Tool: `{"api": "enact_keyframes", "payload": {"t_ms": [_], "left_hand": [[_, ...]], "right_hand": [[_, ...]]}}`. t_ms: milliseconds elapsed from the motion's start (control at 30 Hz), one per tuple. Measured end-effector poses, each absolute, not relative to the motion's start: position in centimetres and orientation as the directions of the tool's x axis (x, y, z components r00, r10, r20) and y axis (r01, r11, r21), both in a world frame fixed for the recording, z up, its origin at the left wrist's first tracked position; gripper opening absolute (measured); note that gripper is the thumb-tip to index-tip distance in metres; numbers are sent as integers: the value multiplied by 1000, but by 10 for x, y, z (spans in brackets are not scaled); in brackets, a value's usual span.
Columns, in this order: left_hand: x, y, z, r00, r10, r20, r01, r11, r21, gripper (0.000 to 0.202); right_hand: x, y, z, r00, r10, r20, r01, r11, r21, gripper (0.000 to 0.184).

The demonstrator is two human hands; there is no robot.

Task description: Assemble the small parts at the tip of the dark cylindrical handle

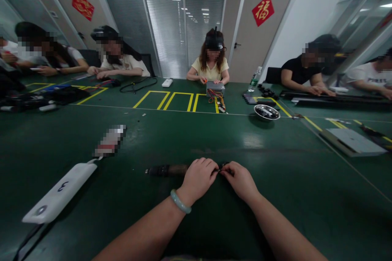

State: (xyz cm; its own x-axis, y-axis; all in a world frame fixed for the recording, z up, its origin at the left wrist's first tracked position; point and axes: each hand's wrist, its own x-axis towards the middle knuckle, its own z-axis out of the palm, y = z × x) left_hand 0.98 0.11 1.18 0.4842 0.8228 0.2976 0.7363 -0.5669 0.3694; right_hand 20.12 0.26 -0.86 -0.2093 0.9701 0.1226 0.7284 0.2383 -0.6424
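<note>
A dark, cylindrical tool (176,170), which looks like an electric screwdriver, lies crosswise on the green table with its narrow metal tip pointing left. My left hand (199,177) is closed over the right part of its body, thumb and fingers pressed together near that end. My right hand (240,178) is closed too, its fingertips pinching at the tool's right end and almost meeting the left fingertips. Some small dark part shows between the two hands, but my fingers hide most of it. A pale green bangle (180,201) circles my left wrist.
To the left lie a white power bank (65,189) marked 3 and a phone (110,140) joined by a cable. Farther off stand a metal bowl (267,112) of small parts, a bottle (255,80) and a flat grey case (352,142). Several people work around the table (171,134).
</note>
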Motion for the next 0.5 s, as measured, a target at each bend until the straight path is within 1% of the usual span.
{"api": "enact_keyframes", "payload": {"t_ms": [233,500], "left_hand": [[12,0,10,467,832,298,755,-551,354,8],[13,-4,11,461,830,314,768,-551,327,11]], "right_hand": [[202,-1,-6,-210,969,127,696,239,-677,10],[203,0,-12,-185,973,137,691,228,-685,10]]}}
